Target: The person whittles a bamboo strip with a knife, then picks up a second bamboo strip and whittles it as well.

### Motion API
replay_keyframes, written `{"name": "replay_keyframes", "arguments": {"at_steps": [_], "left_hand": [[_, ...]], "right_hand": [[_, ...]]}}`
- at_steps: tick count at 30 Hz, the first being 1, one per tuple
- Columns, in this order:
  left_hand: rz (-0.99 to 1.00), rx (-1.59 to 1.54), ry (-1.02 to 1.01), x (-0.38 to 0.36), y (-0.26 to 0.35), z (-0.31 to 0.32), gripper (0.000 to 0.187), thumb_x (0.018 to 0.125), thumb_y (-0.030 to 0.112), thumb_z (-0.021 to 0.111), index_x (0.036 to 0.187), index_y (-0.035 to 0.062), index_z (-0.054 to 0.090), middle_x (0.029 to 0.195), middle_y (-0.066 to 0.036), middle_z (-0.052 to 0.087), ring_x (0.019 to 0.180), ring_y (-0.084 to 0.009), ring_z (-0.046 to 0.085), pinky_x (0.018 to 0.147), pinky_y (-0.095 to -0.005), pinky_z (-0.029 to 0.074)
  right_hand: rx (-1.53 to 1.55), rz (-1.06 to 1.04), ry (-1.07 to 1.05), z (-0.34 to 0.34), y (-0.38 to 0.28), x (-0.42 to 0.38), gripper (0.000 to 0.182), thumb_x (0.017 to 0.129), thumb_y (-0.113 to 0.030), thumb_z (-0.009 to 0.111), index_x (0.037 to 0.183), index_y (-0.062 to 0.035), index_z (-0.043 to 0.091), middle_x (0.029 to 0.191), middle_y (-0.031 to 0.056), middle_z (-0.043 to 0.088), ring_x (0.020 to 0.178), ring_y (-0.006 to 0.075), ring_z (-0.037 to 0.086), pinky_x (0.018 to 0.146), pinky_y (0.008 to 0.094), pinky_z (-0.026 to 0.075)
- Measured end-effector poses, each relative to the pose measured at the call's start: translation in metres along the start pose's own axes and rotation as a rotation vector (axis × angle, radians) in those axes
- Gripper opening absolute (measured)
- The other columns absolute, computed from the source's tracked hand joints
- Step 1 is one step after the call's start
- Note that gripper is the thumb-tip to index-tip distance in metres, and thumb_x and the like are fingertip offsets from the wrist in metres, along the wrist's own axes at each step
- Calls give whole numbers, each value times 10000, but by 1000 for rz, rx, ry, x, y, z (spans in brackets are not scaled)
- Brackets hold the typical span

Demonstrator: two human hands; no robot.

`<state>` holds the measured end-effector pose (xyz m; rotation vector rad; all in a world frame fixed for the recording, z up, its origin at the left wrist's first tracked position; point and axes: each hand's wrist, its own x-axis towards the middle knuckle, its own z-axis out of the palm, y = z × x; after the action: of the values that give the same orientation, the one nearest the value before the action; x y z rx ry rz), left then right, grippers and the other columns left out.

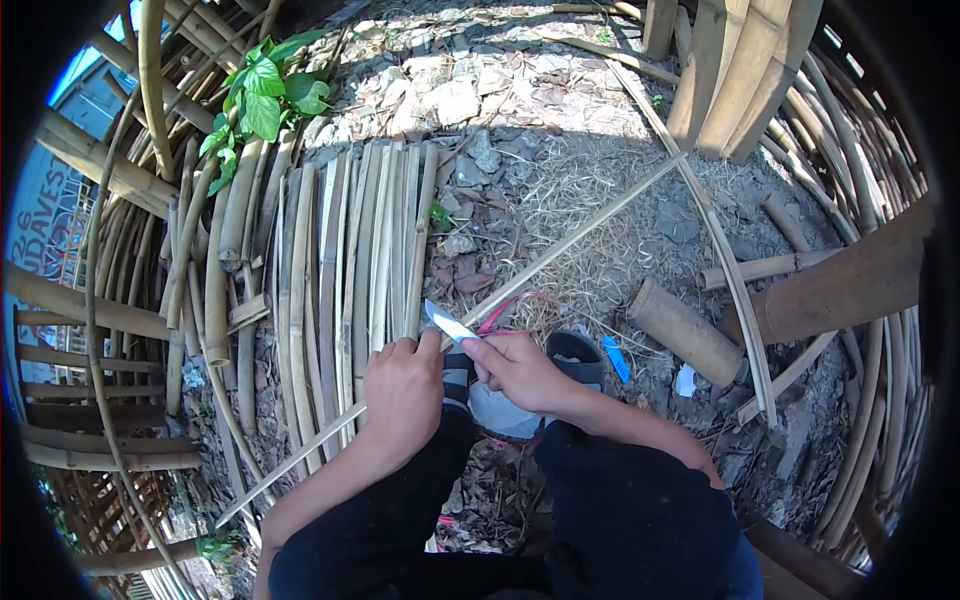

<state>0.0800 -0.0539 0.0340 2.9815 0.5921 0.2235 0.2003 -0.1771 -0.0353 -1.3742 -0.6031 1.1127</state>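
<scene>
A long, narrow bamboo strip (590, 226) slants across in front of me, from the lower left up to the upper right. My left hand (402, 390) is closed around its lower middle. In the fingers of my right hand (512, 371) is a knife (447, 321), its pale blade pointing up and left against the strip, close to my left knuckles. The knife's handle is hidden by my grip. Something pink and ribbon-like (503, 311) shows just above my right hand. Below the hands are my sandalled feet (574, 358) on the ground.
Split bamboo slats (330, 260) lie side by side at left. A cut bamboo section (686, 332), a blue plastic object (616, 359) and a white scrap (686, 381) lie at right. Upright bamboo poles (735, 80) stand behind. Dry shavings (570, 200) cover the dirt.
</scene>
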Motion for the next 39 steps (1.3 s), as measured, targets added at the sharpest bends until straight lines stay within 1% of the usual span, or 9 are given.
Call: {"name": "replay_keyframes", "arguments": {"at_steps": [8,16,18,20,24,28,30,33,39], "left_hand": [[-24,-196,-33,1,0,3,173,842,29,655,989,1,567,750,-211,580,717,-417,619,626,-527,488],[20,-245,-60,0,1,2,157,859,25,639,987,5,552,748,-226,573,692,-436,606,600,-532,481],[23,-259,-69,-2,-3,-2,154,860,22,636,986,4,549,745,-227,571,693,-440,603,600,-534,477],[-108,-187,-27,-9,-14,-7,128,865,17,627,963,-3,547,732,-233,565,693,-446,599,600,-537,469],[-164,-228,18,-8,-24,-11,85,874,11,615,928,-18,557,724,-242,563,694,-449,595,609,-552,458],[-124,-196,31,-1,-12,-12,91,873,6,613,939,-21,555,726,-243,560,699,-451,593,609,-542,461],[-111,-181,26,1,-6,-13,103,875,6,609,965,-26,570,736,-239,564,704,-445,597,612,-539,466],[-68,-173,5,2,-4,-12,175,878,6,604,1042,-50,581,763,-231,578,709,-432,605,615,-539,472],[-41,-278,-14,0,-5,-11,143,886,7,593,1016,-42,562,739,-251,582,683,-447,608,604,-543,476]], "right_hand": [[77,3,52,2,0,-2,514,1025,-388,538,685,-9,602,597,20,551,534,92,498,515,277,415],[37,50,116,-8,6,-10,501,1017,-380,558,686,-7,608,581,24,537,510,87,485,471,276,372],[129,30,223,-21,4,-8,485,1026,-400,535,714,-32,579,562,-5,484,469,65,416,436,256,311],[359,186,491,-77,-8,-8,461,1040,-418,497,750,-62,538,561,-39,413,466,41,338,433,231,266],[405,199,502,-91,-13,-26,443,1052,-422,463,774,-81,511,571,-55,367,486,25,311,440,210,252],[112,-51,-2,-47,-20,-27,443,1059,-421,457,787,-78,523,594,-50,405,507,35,331,466,218,268],[-22,-51,-124,-25,-14,-13,510,1043,-429,493,722,-44,589,602,-2,527,554,89,495,553,271,406],[-108,-60,-142,-5,-13,0,532,1032,-440,509,716,-26,615,607,22,561,563,104,527,562,289,434],[-50,-92,-47,-2,-3,-2,547,1012,-463,539,709,-16,632,582,25,551,540,109,521,528,299,418]]}}
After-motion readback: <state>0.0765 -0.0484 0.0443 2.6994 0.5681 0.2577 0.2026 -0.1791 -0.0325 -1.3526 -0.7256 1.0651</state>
